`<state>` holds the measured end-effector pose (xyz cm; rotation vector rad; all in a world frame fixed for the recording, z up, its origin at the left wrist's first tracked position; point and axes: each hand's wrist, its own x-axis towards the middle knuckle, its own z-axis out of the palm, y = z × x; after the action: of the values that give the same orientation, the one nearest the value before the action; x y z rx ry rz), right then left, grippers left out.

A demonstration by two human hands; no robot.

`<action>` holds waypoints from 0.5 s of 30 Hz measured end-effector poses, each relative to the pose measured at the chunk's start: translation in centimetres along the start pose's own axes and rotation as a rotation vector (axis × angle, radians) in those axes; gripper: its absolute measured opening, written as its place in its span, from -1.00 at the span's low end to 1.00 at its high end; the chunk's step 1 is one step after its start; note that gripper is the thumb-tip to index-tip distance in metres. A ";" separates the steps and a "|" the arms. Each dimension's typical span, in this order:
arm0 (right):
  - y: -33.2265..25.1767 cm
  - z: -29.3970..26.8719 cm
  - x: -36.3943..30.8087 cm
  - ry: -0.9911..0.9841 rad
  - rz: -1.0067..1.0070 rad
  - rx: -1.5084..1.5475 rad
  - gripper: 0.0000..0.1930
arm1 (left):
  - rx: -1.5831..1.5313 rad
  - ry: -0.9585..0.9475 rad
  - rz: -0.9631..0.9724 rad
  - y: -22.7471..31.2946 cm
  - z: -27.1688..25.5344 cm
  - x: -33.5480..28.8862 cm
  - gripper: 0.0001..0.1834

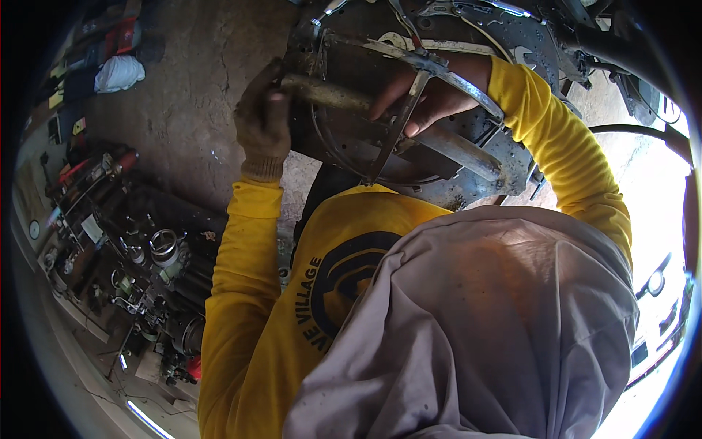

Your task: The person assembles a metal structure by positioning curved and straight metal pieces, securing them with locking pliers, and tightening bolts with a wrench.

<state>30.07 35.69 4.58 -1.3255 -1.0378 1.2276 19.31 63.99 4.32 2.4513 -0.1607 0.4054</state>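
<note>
A worn, brownish round bar [329, 93] runs slantwise across a circular metal frame [380, 150] with crossing flat bars. My left hand [265, 124], in a dirty brown glove, is closed around the bar's left end. My right hand [446, 95] reaches in among the frame's bars, its fingers closed on the middle of the round bar. One crossbar hides part of those fingers. To the right of the hand the bar's far end [482, 162] shows above a dark metal table [468, 192]. Behind the frame lies a light-coloured wrench [446, 45].
More hand tools [439, 9] lie along the table's far side. Dark machinery [621, 55] stands at the right. A lathe-like machine [168, 256] with handles fills the left side. A white bag [119, 74] lies at the upper left, beyond the concrete floor [197, 95].
</note>
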 end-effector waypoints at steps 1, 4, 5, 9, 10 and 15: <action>0.1 0.0 -0.1 -0.003 0.036 -0.059 -0.63 | 0.040 -0.067 0.023 0.8 -0.1 0.3 -0.58; -1.0 -0.5 0.4 -0.067 0.109 -0.067 -0.62 | 0.052 -0.147 -0.012 1.1 -0.4 0.1 -0.57; -1.4 -0.6 0.6 -0.125 0.144 -0.020 -0.62 | 0.026 -0.158 -0.065 1.0 -0.4 -0.1 -0.56; -1.5 -0.6 1.0 -0.153 0.193 0.019 -0.65 | 0.147 -0.168 0.215 0.1 -0.8 0.1 -0.56; -1.1 -0.3 0.4 -0.077 0.073 -0.040 -0.69 | 0.096 -0.223 0.042 0.8 -0.8 0.1 -0.57; -0.1 -0.6 0.7 -0.068 0.103 -0.053 -0.66 | 0.029 -0.300 -0.107 1.3 -1.4 0.6 -0.43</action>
<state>30.71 36.31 4.62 -1.4007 -1.0680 1.3379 19.27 63.82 6.28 2.5239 -0.1491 -0.0089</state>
